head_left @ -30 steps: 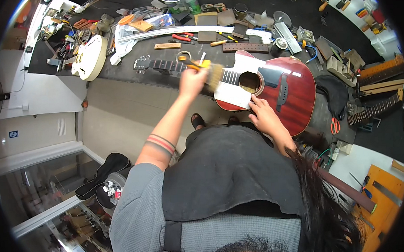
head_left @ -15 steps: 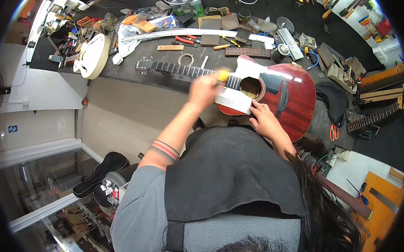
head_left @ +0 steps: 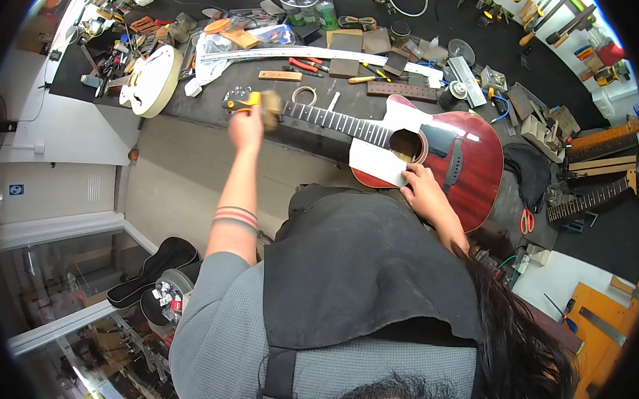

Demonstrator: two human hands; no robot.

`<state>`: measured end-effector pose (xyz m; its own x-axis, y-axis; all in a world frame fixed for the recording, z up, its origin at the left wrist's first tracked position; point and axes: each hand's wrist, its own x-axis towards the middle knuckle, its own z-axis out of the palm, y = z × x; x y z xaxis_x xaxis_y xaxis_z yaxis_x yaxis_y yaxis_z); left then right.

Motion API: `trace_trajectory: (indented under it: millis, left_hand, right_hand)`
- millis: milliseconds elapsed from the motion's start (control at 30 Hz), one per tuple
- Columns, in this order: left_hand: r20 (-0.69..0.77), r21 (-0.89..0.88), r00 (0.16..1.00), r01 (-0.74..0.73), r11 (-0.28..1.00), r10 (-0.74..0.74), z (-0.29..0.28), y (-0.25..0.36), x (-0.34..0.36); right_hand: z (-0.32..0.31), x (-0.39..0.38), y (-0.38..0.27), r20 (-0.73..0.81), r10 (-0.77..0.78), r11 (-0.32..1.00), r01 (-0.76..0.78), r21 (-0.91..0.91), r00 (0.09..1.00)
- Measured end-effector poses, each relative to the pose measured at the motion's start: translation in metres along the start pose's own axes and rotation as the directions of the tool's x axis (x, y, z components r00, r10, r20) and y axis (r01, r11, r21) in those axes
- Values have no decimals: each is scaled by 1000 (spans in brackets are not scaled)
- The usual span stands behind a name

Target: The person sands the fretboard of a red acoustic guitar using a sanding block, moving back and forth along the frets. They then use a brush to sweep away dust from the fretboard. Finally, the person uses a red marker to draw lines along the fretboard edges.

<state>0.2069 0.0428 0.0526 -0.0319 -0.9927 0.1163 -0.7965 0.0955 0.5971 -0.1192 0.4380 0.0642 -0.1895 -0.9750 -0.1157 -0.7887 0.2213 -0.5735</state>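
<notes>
A dark red acoustic guitar [head_left: 471, 191] lies across the bench front, its neck pointing left and its strings off. White sheets [head_left: 377, 162] cover the top on both sides of the fretboard [head_left: 348, 124]. At the headstock end, my left hand [head_left: 246, 127] is closed around a brush [head_left: 271, 109] with a yellow-orange body and tan bristles, slightly blurred. The brush hides part of the upper neck. My right hand [head_left: 427, 190] rests with fingers stretched over the near sheet's edge and the guitar top, below the soundhole [head_left: 405, 146].
Behind the neck lie a tape roll [head_left: 304, 95], a wooden block [head_left: 280, 76], red-handled pliers [head_left: 304, 65] and a long white ruler [head_left: 305, 53]. A cream guitar body [head_left: 156, 81] stands at far left. Right of the guitar are a black cloth [head_left: 529, 170] and orange-handled scissors [head_left: 527, 221].
My left hand has swept the brush left along the neck, from near the body to the headstock. My right hand stays on the near sheet.
</notes>
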Motion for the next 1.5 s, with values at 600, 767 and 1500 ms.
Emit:
trace_trajectory:
  millis: [600, 767, 1500]
  left_hand:
    - [594, -414, 695, -169, 894, 406, 31, 42, 36]
    - [123, -91, 962, -232, 968, 242, -37, -88, 196]
    - [304, -630, 384, -606, 486, 872, 11, 30, 129]
  right_hand:
    - [61, 57, -107, -88, 385, 916, -392, -90, 919]
    - [102, 60, -175, -23, 427, 904, -426, 28, 904]
    - [280, -90, -265, 410, 828, 15, -746, 666, 382]
